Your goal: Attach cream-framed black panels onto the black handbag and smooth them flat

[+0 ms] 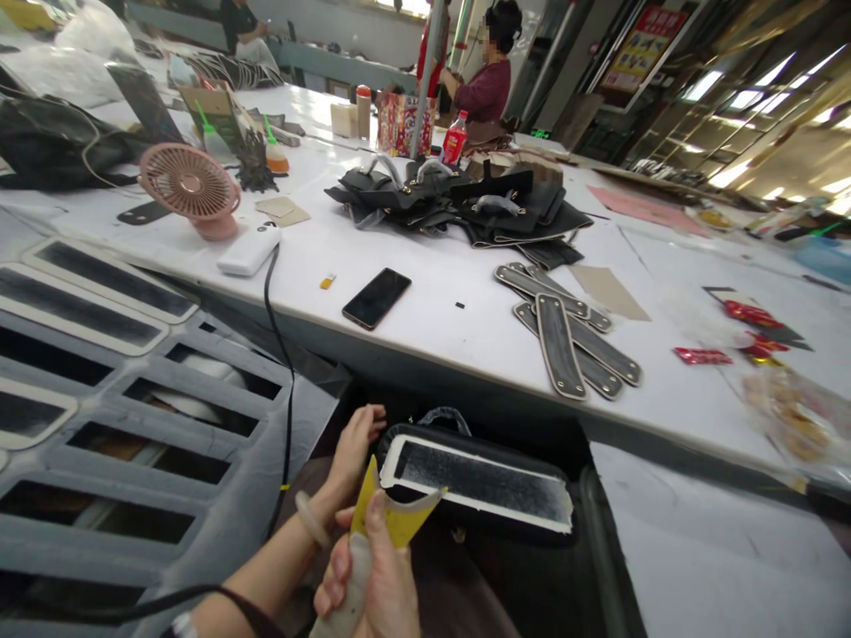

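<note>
My right hand (378,576) is wrapped round the pale handle of a yellow notched spreader (399,517), low in the middle of the view. Just beyond the spreader lies a black bag (565,470), its long base facing up. A white band (479,505) frames a dark, partly whitish panel on that base. At the bag's left end is my left hand (359,443), fingers stretched towards its far edge; whether they touch it is unclear. A clear-wrapped handle (447,416) shows behind the bag.
On the white table (439,354) ahead are a phone (377,298), black strips (562,346), black bag pieces (425,195), a pink fan (190,186) and a red-labelled bottle (455,139). A slotted rack (219,425) with framed panels stands left, a cable (269,301) beside it. Two people are behind.
</note>
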The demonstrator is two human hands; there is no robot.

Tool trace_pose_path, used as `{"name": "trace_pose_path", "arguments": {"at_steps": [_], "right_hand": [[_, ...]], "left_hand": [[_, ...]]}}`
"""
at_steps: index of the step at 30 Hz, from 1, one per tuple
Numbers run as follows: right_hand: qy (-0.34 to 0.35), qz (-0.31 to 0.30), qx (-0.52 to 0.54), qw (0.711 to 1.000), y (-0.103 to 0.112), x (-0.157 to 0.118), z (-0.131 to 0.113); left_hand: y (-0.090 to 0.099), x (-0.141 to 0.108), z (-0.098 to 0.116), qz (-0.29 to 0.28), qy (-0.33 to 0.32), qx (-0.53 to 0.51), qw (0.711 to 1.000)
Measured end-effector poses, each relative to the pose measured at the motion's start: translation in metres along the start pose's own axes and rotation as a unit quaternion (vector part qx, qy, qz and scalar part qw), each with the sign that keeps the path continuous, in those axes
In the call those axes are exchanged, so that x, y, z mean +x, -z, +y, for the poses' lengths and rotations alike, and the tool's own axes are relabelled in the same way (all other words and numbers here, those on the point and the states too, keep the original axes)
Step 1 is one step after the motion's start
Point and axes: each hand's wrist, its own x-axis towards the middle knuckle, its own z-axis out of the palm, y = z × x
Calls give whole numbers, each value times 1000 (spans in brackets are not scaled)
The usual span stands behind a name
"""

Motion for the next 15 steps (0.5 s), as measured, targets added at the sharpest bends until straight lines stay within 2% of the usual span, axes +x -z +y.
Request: {"name": "trace_pose_path", "arguments": {"at_steps": [2,4,6,8,15], "right_hand": [[-6,8,-1,1000,-5,-2,-3],[-7,24,2,1000,-9,-5,-4],[-7,30,7,1000,-11,-6,-4],[-11,25,16,1000,-10,-7,-4],[-41,-2,20,999,-7,-7,-3]], "left_hand": [[-3,7,15,-87,-35,-39,995],[-6,4,28,-197,-81,-27,977],[-10,-3,36,-252,-125,14,960],[-13,-8,40,-241,-151,43,958],[-18,-7,39,-204,-144,73,966]]}}
